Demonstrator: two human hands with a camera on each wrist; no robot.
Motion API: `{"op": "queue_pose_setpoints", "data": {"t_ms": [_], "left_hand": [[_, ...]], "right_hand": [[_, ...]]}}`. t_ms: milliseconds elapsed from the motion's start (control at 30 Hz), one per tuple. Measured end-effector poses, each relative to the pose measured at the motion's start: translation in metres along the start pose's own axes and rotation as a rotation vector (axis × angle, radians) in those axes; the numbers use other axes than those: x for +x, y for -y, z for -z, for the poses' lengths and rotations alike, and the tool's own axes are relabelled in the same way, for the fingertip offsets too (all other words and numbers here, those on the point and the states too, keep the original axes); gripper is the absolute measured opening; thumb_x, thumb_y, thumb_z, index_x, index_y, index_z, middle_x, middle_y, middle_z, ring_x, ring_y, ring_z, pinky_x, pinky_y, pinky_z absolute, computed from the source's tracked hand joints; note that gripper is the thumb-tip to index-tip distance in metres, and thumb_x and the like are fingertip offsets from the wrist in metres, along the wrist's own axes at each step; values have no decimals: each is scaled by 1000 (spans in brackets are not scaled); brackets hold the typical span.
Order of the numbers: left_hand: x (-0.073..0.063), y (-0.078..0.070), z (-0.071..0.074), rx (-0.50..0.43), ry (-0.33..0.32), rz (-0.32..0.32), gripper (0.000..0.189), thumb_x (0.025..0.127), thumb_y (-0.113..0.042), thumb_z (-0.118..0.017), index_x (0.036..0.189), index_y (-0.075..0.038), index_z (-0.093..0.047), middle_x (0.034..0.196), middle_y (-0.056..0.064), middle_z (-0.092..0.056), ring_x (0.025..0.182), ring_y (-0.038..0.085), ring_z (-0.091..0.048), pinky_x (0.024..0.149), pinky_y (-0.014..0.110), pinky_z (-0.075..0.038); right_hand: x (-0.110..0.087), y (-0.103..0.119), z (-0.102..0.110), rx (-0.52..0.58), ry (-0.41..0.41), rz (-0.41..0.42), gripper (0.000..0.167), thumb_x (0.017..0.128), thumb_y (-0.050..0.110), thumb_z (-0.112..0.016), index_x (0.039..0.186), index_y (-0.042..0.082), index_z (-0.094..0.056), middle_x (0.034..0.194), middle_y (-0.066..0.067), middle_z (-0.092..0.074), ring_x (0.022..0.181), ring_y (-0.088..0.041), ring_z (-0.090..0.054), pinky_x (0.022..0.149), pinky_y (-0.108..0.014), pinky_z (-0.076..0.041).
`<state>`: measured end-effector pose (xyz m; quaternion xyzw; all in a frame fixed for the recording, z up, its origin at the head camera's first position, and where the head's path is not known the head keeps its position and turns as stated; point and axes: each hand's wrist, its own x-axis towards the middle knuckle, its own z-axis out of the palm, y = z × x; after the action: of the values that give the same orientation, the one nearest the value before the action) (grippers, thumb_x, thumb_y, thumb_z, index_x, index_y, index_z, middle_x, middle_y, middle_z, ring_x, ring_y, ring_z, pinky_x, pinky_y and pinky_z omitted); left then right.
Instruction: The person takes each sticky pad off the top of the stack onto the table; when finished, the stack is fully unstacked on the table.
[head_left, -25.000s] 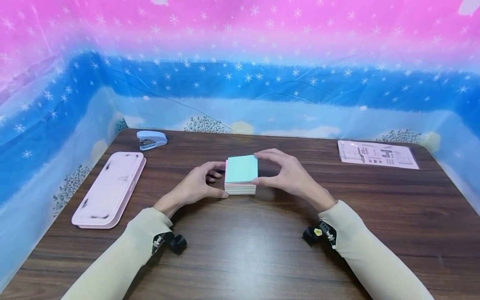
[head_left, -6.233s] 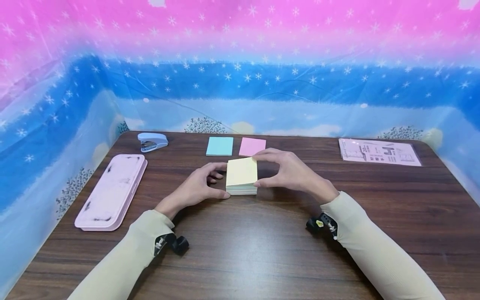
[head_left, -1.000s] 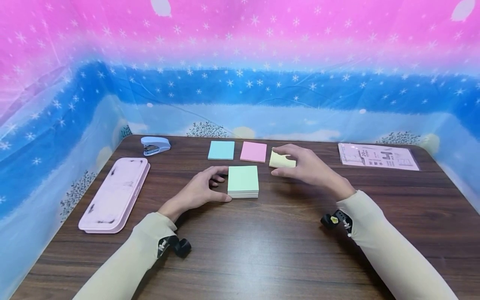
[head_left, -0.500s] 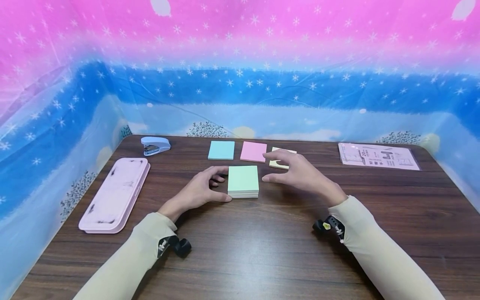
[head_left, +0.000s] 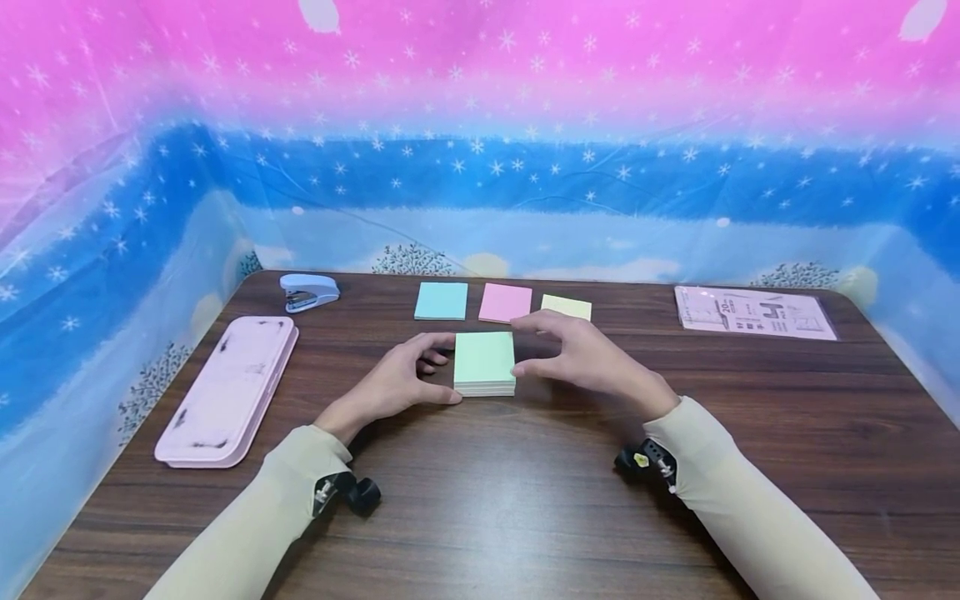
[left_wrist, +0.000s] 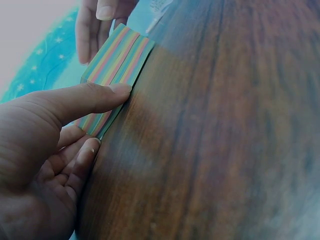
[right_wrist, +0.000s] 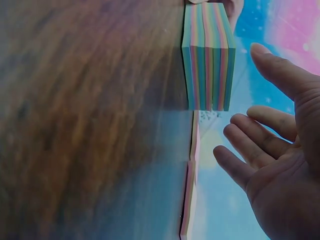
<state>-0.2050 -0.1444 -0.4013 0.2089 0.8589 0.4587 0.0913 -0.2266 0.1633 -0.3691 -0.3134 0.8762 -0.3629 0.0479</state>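
Observation:
A thick stack of sticky note pads (head_left: 483,357), pale green on top, sits mid-table. Its layered blue, pink and yellow edges show in both wrist views. My left hand (head_left: 393,375) steadies the stack's left side, thumb at the near corner and index finger at the far one. At the right side hovers my right hand (head_left: 588,358), thumb and fingers spread; the right wrist view shows a gap between it and the stack. Behind lie a blue pad (head_left: 441,300), a pink pad (head_left: 505,302) and a yellow pad (head_left: 566,307), partly hidden by the right hand.
A light blue stapler (head_left: 309,293) stands at the back left. Nearer on the left is a pink pencil case (head_left: 228,392). A flat printed pink packet (head_left: 753,312) lies at the back right. Patterned cloth surrounds the wooden table (head_left: 480,500).
Since the oldest frame, blue, pink and yellow pads have come off the stack into a row behind it. Over the last second my right hand left the yellow pad and returned leftward; my left stayed.

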Motion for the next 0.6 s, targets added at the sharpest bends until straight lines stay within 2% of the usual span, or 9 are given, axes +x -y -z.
{"op": "queue_pose_setpoints", "data": {"t_ms": [600], "left_hand": [[0,0,-1,3,-4,3,86,85,-19,-91,158,-7,-49,147,11,-57,125,30,-58,105,48,-48]], "right_hand": [[3,-3,-9,-45,37,31,74,90,30,-89,151,2,-58,152,-13,-58,145,-33,-48,118,-52,-39]]}}
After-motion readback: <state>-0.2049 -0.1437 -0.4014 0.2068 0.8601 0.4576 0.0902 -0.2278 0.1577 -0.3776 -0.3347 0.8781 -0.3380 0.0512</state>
